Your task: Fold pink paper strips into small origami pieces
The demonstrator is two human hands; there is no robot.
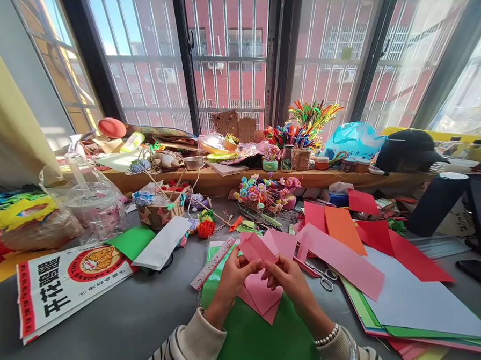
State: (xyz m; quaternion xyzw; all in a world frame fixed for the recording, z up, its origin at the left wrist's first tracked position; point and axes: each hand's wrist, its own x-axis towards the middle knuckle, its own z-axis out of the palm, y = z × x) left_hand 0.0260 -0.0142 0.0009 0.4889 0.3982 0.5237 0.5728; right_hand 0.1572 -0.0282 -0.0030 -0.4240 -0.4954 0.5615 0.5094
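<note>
A small piece of pink paper (258,249) is held up between both hands, with a fold visible in it. My left hand (235,274) pinches its left lower edge between thumb and fingers. On the opposite side, my right hand (286,279) grips the paper's right corner, fingers curled. Beneath them more pink paper pieces (263,299) lie on a green sheet (251,347). A ruler (212,263) rests at a slant left of my left hand. Scissors (326,283) with grey handles lie right of my right hand, their blades partly under pink paper.
To the right spreads a stack of coloured paper (423,302) with red and orange sheets above. A printed paper bag (73,287) lies at left. Behind stand a basket of paper flowers (153,216), crocheted flowers (259,194) and a dark cylinder (438,204). A phone (477,273) sits far right.
</note>
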